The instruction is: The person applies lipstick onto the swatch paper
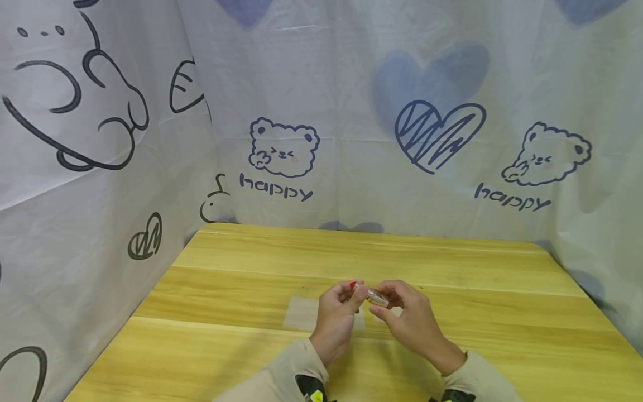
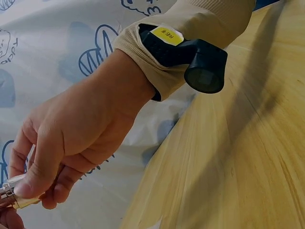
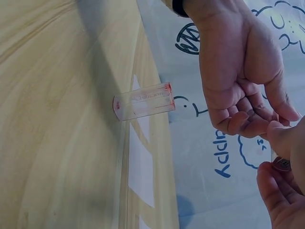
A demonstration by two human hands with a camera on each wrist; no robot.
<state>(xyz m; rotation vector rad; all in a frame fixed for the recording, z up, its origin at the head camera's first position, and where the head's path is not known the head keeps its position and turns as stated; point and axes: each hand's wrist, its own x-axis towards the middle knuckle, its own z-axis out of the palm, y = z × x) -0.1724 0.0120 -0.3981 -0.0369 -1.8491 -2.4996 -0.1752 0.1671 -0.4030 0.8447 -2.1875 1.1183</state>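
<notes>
Out over the table, my left hand (image 1: 335, 321) and my right hand (image 1: 414, 321) meet at a small shiny bottle (image 1: 378, 298), clear and gold-toned. My right thumb and fingers pinch its body, seen closer in the left wrist view as a glossy bottle (image 2: 29, 200) under the thumb. Curled left fingers hold its other end, where a small red piece (image 1: 353, 285) shows at the fingertips. In the right wrist view a dark round end (image 3: 282, 163) shows among the right fingers. The curled left fingers hide much of the rest of it.
A pale flat sheet (image 1: 298, 314) lies on the wooden table (image 1: 241, 279) behind my left hand. In the right wrist view, a clear plastic case (image 3: 147, 101) with red print overlaps white paper (image 3: 140, 167). Printed cloth hangs behind the table and along its sides.
</notes>
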